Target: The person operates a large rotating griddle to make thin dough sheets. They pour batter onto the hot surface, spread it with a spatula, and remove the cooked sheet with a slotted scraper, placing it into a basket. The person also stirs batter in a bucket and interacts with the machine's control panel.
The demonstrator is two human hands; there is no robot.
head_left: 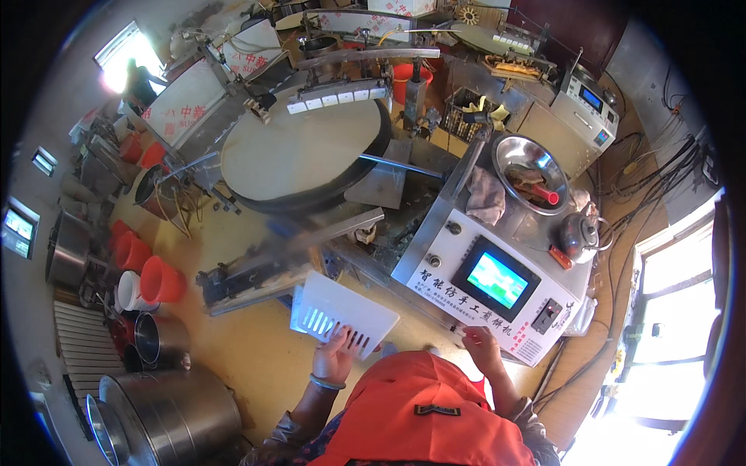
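My left hand (pixel 332 359) grips the lower edge of a white panel with a row of slots (pixel 359 301). The panel is tilted and held in front of the machine. My right hand (pixel 482 348) is at the front edge of a control box (pixel 435 268) with a lit screen (pixel 499 278). Its fingers are bent and close together; whatever lies between them is too small to tell. Beyond the box, a large round griddle (pixel 307 147) carries a pale sheet of batter. A metal bar (pixel 404 165) reaches across the griddle's right side.
A steel bowl (pixel 532 147) holding brown food and a red-handled tool rests behind the screen, near a kettle (pixel 579 237). Red buckets (pixel 162 279), a white bucket (pixel 130 291) and a large steel pot (pixel 183 408) stand at left. Cables (pixel 660 186) hang on the right.
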